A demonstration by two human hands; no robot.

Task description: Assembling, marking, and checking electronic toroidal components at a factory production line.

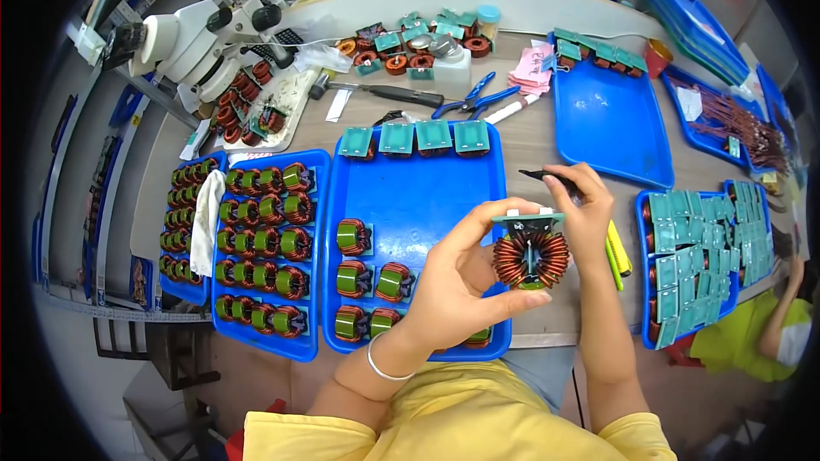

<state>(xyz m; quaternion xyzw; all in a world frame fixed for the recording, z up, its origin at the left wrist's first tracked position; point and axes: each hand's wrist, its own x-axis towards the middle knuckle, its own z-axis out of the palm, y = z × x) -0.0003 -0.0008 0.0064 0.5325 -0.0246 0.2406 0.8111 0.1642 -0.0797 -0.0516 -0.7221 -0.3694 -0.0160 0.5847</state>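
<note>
fingers (512,243) pinch coil (530,258) | blue tray (427,188) beneath | pliers (472,98) beyond

This is an electronics assembly workshop, because around the middle blue tray (427,196) there are more blue trays full of copper coils (265,239), a microscope (205,34) behind-left, and pliers (470,98) just behind it.

1. Middle tray (427,196) in front of me: coils along its left side, four boards in a row at its far edge.
2. Left tray (320,290) beside it, packed with coils (265,239) in rows; cloth (205,222) on its left part.
3. Pliers (470,102) behind middle tray.
4. Microscope (196,43) far left.
5. Far-right tray (735,290) holds stacked boards; another tray (611,124) behind it, parts along its far edge.
6. Wound coil (530,258) between left hand (465,277) and right hand (585,213), above middle tray's right edge.
</note>
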